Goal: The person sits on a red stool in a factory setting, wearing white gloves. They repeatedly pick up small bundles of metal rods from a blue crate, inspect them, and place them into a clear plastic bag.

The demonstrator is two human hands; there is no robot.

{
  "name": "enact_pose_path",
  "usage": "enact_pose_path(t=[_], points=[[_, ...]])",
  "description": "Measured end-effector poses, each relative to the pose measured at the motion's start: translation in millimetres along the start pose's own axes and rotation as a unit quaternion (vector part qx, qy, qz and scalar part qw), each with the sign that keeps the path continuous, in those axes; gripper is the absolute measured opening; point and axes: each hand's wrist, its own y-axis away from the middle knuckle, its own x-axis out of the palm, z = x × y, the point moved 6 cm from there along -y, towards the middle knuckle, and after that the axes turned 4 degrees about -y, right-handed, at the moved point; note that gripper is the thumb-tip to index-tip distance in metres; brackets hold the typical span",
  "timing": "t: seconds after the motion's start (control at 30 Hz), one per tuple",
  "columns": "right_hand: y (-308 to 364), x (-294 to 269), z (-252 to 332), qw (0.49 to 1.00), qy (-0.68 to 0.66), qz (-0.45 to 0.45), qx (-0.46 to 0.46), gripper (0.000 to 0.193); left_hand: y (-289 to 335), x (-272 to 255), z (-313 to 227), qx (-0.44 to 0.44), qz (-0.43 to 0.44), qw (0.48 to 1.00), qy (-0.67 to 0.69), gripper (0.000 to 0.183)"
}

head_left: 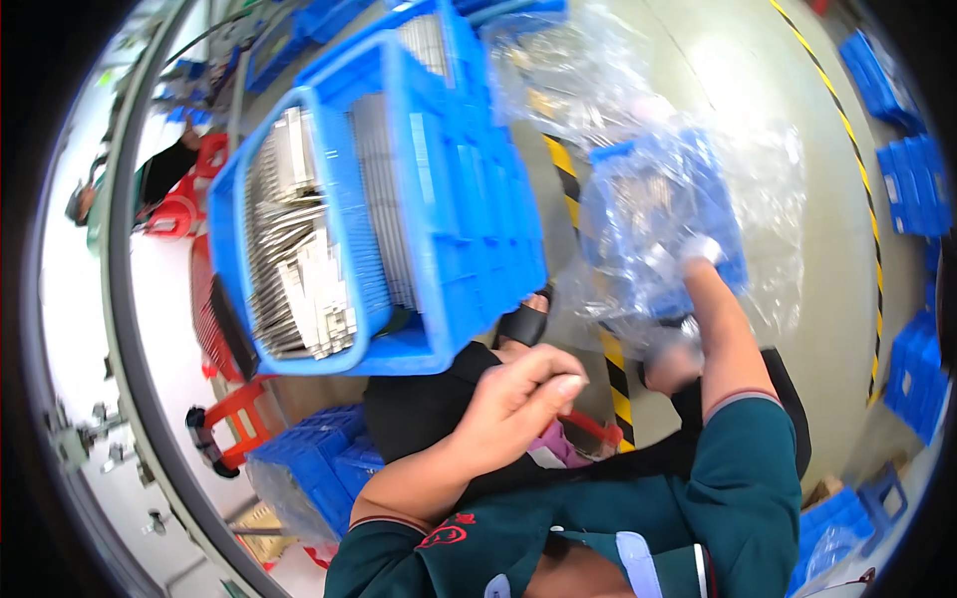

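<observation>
- Your right hand [698,251] is reaching up at center right of the frame, and its fingers are gripping the clear plastic bag [688,179] wrapped around a small blue crate [653,214].
- Your left hand [523,394] is hovering at lower center with its fingers curled narrow and holding nothing, just below the big crate.
- The big blue crate [439,169] is filling the upper left of the frame, tilted, with 2 rows of grey metal pieces [299,249] inside.
- Yellow-black floor tape [563,174] is running between the 2 crates.
</observation>
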Motion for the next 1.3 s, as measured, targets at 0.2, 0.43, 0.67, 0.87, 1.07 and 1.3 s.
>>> enact_pose_path(t=[0.2, 0.43, 0.67, 0.87, 1.07, 1.3], points=[[29, -22, -13, 0.995, 0.071, -0.007, -0.070, 0.030, 2, 2, -10, 0.083, 0.022, 0.996, 0.023, 0.016], [139, -89, -6, 0.968, 0.194, 0.009, -0.160, 0.025, 9, -3, -5, 0.128, 0.004, 0.989, 0.075, 0.022], [264, -170, 16, 0.964, 0.026, -0.059, -0.258, 0.027, 10, -15, -2, 0.146, -0.021, 0.971, 0.186, 0.021], [394, -230, 49, 0.824, -0.427, -0.056, -0.368, 0.029, 6, -22, 9, 0.164, -0.009, 0.925, 0.342, 0.017], [448, -215, 77, 0.781, -0.459, -0.082, -0.416, 0.029, 19, -15, 1, 0.180, 0.030, 0.908, 0.378, 0.015], [437, -211, 89, 0.782, -0.459, -0.093, -0.411, 0.026, 22, -15, 7, 0.182, 0.021, 0.925, 0.332, 0.014]])
